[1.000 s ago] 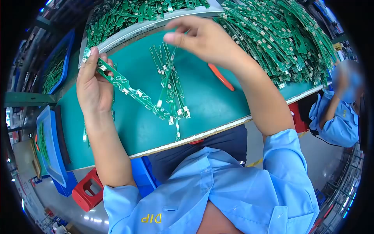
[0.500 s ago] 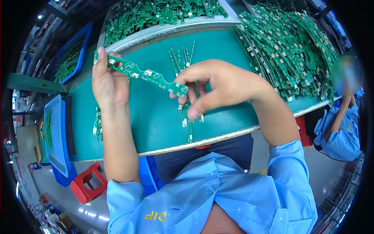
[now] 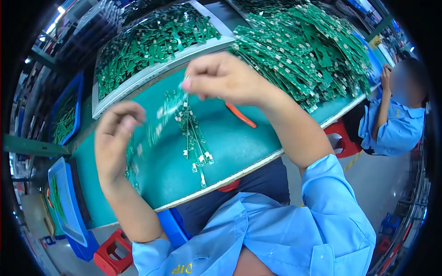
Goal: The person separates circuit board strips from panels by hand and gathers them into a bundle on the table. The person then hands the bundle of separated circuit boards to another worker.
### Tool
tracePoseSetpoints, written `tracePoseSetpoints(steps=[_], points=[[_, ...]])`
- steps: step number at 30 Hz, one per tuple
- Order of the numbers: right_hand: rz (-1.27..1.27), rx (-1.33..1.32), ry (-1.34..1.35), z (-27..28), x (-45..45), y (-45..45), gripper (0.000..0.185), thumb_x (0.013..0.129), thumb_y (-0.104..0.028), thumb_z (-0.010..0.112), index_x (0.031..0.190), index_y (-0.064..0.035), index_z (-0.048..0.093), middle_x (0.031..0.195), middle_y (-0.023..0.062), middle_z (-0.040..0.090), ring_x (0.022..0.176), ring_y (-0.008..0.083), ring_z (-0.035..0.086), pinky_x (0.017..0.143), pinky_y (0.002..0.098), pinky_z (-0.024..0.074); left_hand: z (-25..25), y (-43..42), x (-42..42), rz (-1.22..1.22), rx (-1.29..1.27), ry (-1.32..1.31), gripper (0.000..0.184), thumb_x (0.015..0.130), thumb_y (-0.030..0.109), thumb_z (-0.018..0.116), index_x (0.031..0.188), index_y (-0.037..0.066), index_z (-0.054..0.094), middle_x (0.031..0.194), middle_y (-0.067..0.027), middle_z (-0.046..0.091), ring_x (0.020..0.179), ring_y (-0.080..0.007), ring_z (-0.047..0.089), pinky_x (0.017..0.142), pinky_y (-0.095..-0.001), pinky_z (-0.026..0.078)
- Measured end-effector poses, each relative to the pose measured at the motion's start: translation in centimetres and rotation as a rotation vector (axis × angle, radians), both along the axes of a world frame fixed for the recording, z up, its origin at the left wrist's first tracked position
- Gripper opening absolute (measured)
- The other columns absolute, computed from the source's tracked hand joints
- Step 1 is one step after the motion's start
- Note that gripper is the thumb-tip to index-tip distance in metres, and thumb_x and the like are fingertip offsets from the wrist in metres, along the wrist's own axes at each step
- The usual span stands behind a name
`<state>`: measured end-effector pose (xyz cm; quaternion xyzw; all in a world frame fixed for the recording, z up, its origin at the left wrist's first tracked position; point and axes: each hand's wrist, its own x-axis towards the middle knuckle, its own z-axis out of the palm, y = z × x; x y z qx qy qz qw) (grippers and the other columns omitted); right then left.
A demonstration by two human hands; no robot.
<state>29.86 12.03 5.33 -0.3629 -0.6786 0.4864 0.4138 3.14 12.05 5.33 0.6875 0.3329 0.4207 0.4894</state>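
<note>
A narrow green circuit board, smeared by motion, hangs over the table from the pinched fingers of my right hand. My left hand is just left of the board's lower end, fingers loosely curled and apart from the thumb; nothing shows in it. Below the held board, several circuit board strips with white components lie in a loose bunch on the green table mat. More strips lie beside my left wrist, partly hidden by it.
An orange handle lies right of the bunch. Behind are a white-rimmed tray full of boards and a large board pile. Blue trays stand at left. A co-worker sits at right, near a red stool.
The board, earlier spanning both hands, has swung down to a steep slant in my right hand. My left hand has come off it. The view has turned, exposing the orange handle.
</note>
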Motion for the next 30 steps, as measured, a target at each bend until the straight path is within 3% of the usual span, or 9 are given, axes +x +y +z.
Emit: tracePoseSetpoints(steps=[3,6,9,12,15,18,22,26,30], points=[[0.193,-0.103,-0.002,-0.4,-0.7,-0.3,0.021,0.088,-0.025,0.061,0.083,-0.0047,0.062,0.067,-0.0018,0.057,0.063,0.0048,0.052,0.056,0.0213,0.0408,-0.5,-1.2,1.4,-0.311,-0.259,-0.029,0.030,0.086,0.022,0.065,0.102,-0.002,0.057,0.090,-0.0079,0.061,0.080,-0.0115,0.057,0.071,-0.0238,0.046],[0.183,-0.030,-0.081,-1.0,-1.8,-0.7,0.025,0.089,-0.028,0.061,0.081,-0.0040,0.062,0.065,-0.0016,0.055,0.061,0.0057,0.049,0.055,0.0217,0.0386,-1.3,-2.5,3.3,-0.229,-0.443,-0.056,0.017,0.085,0.014,0.066,0.089,0.001,0.055,0.073,-0.0029,0.059,0.062,-0.0075,0.053,0.053,-0.0212,0.042],[0.143,-0.101,0.024,-2.1,-2.4,-0.5,0.029,0.087,-0.032,0.064,0.078,-0.0045,0.061,0.064,-0.0020,0.054,0.061,0.0055,0.047,0.054,0.0219,0.0376,-2.3,-1.9,3.5,-0.202,-0.437,-0.073,0.013,0.085,0.009,0.065,0.083,0.003,0.053,0.071,-0.0012,0.057,0.062,-0.0065,0.052,0.051,-0.0213,0.041],[0.118,0.117,-0.022,-2.6,-2.7,-0.3,0.033,0.086,-0.034,0.065,0.073,-0.0046,0.060,0.061,-0.0025,0.051,0.059,0.0047,0.045,0.052,0.0219,0.0357,-1.9,-2.6,4.7,-0.068,-0.411,-0.080,0.017,0.085,0.009,0.066,0.077,0.006,0.051,0.067,0.0022,0.052,0.061,-0.0043,0.046,0.053,-0.0194,0.037],[0.120,0.013,-0.074,-1.6,-2.5,-0.7,0.034,0.085,-0.034,0.066,0.070,-0.0051,0.058,0.059,-0.0030,0.049,0.056,0.0044,0.042,0.050,0.0218,0.0344,-2.3,-2.7,5.0,-0.041,-0.390,-0.097,0.018,0.083,0.009,0.068,0.075,0.007,0.052,0.065,0.0040,0.050,0.060,-0.0034,0.042,0.054,-0.0188,0.034],[0.237,-0.177,0.064,-2.0,-2.5,-0.6,0.033,0.086,-0.033,0.066,0.068,-0.0060,0.057,0.058,-0.0030,0.048,0.055,0.0047,0.042,0.049,0.0220,0.0339,-3.2,-2.3,4.2,-0.118,-0.410,-0.132,0.018,0.082,0.010,0.069,0.073,0.007,0.053,0.065,0.0040,0.049,0.059,-0.0036,0.041,0.054,-0.0191,0.032],[0.284,-0.211,0.148,-2.3,-2.7,-0.4,0.033,0.086,-0.033,0.066,0.069,-0.0060,0.057,0.059,-0.0023,0.049,0.055,0.0054,0.043,0.049,0.0222,0.0342,-3.0,-2.3,4.3,-0.171,-0.466,-0.189,0.019,0.081,0.012,0.069,0.070,0.007,0.053,0.064,0.0029,0.049,0.057,-0.0044,0.039,0.052,-0.0200,0.032],[0.311,-0.184,0.190,-1.9,-2.5,-1.0,0.033,0.088,-0.033,0.063,0.071,-0.0056,0.057,0.060,-0.0021,0.049,0.056,0.0054,0.044,0.050,0.0223,0.0349,-2.6,-2.8,4.3,-0.251,-0.490,-0.260,0.021,0.082,0.015,0.069,0.070,0.007,0.053,0.064,-0.0003,0.052,0.055,-0.0074,0.047,0.049,-0.0215,0.038],[0.247,-0.208,0.139,-1.4,-2.7,-0.7,0.031,0.088,-0.031,0.063,0.070,-0.0073,0.055,0.061,-0.0031,0.049,0.055,0.0038,0.044,0.049,0.0199,0.0352,-2.6,-2.0,3.4,-0.131,-0.438,-0.169,0.022,0.083,0.019,0.068,0.071,0.008,0.053,0.065,-0.0004,0.054,0.054,-0.0080,0.051,0.048,-0.0210,0.040]])
